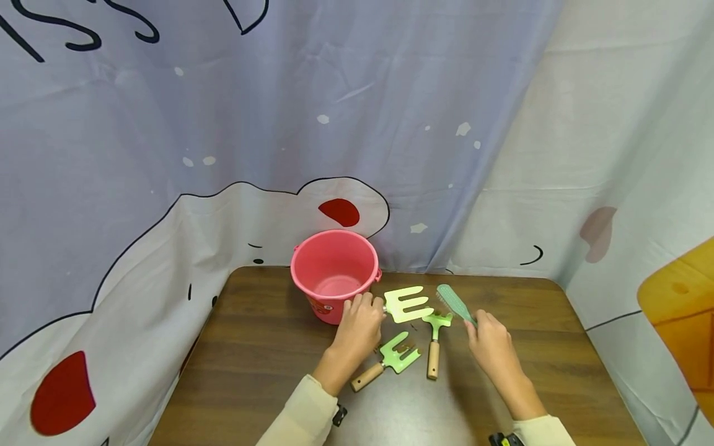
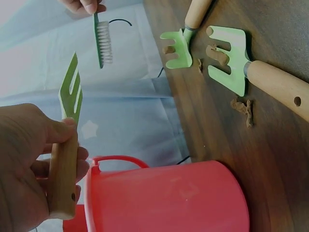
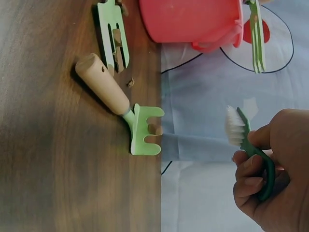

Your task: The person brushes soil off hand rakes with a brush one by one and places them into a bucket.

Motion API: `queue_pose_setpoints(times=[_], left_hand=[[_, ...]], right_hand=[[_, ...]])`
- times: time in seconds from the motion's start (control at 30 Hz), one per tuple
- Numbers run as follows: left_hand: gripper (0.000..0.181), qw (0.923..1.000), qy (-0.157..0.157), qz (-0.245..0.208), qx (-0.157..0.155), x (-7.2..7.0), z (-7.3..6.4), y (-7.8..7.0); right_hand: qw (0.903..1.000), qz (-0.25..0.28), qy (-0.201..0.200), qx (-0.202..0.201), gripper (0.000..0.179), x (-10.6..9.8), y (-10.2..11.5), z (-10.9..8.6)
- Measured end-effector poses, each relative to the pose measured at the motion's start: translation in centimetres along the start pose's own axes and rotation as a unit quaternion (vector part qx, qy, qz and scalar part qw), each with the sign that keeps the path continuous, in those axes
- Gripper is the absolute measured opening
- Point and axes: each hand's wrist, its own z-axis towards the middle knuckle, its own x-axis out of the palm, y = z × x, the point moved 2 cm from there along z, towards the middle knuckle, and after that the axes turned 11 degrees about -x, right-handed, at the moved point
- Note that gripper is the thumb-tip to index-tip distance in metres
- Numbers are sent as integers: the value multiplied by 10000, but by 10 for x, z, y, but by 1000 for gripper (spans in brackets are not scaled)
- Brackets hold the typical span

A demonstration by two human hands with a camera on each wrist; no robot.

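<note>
My left hand (image 1: 359, 328) grips the wooden handle of a light green garden fork (image 1: 394, 305), raised beside the pink bucket, tines toward the right. In my right hand (image 1: 493, 344) is a green scrubbing brush (image 1: 454, 301); its white bristles (image 3: 234, 126) face the fork across a gap. Below them on the table lie a small green hand rake (image 3: 140, 130) and a second garden fork (image 2: 236, 60), both wooden-handled. Brown, dirt-like clumps sit among the tines of these two tools. The held fork's handle is mostly covered by my fingers in the head view.
The pink bucket (image 1: 305, 269) stands upright at the back of the brown wooden table (image 1: 256, 353), left of the tools. More brown crumbs (image 2: 247, 110) lie near the second fork. A patterned curtain (image 1: 413, 155) hangs behind the table's back edge.
</note>
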Motion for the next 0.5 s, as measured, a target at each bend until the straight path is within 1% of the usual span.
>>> queue_pose_setpoints(times=[0.2,0.37,0.5], left_hand=[[23,9997,-208,86,36,-8,1,7],[23,9992,-363,184,27,-20,4,14],[22,9991,-372,211,-27,-31,7,20]], right_hand=[[9997,60,-215,-105,12,-2,-3,-3],[9996,95,-222,-116,12,-3,-8,-6],[9996,102,-233,-133,13,-2,-10,-9]])
